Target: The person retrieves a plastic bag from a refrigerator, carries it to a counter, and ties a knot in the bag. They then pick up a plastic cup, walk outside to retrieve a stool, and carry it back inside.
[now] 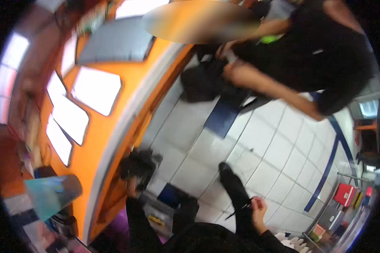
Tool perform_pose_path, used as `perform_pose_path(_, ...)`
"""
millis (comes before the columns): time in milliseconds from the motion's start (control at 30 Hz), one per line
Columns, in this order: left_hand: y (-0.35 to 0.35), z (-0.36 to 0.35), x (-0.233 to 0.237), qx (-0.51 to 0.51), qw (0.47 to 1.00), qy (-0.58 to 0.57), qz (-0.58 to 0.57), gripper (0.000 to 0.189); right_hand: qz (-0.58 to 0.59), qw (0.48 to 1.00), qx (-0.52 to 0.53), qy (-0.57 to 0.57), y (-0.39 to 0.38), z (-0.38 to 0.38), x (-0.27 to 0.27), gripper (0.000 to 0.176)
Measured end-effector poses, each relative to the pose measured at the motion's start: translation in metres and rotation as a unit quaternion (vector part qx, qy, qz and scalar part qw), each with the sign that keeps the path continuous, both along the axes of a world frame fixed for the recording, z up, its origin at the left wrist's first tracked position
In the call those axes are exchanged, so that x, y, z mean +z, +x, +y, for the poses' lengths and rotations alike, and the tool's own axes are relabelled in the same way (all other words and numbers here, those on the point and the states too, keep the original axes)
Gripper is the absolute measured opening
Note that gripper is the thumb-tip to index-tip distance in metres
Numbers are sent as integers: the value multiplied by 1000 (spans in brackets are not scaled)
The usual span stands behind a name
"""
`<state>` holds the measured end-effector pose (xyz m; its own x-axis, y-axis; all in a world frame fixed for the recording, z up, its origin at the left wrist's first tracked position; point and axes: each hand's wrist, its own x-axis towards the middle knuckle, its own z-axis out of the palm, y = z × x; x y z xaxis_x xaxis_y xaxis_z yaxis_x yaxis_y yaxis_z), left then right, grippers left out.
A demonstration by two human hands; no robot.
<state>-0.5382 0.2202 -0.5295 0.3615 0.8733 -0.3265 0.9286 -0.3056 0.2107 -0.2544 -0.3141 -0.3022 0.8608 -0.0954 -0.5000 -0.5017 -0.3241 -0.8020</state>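
Note:
My left hand [131,187] is at the lower left, closed at the underside of a dark, crumpled black item [141,166] beside the orange counter's edge. My right hand [259,210] is at the lower right over my black-clad leg, its fingers drawn together near a thin dark strap or cord [245,205]. What the fingers pinch, if anything, is too small to make out. My black shoe [225,168] points forward on the white tiled floor. A grey case with a yellow mark [158,219] lies below my left hand.
The orange counter [122,88] with a grey edge holds white sheets [98,90] and a dark panel [116,42]. A person in black [299,55] bends at the upper right, hands at a black bag [200,82]. A rack with boxes [344,194] stands at the right.

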Motion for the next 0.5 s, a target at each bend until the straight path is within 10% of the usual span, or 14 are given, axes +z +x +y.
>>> perform_pose_path(200,62,-83,114,6,1000,3,-20,22,-26,984,-118,129,35,-28,155,10)
perform_pose_path(267,68,-135,136,-340,939,-4,57,18,-10,963,-164,216,58,-37,222,11)
perform_pose_path(367,112,-236,176,-251,936,-234,84,20,-3,952,-160,261,87,-79,278,15)
perform_pose_path(500,241,-318,210,-332,877,-337,86,21,29,899,-140,413,133,-148,345,62)
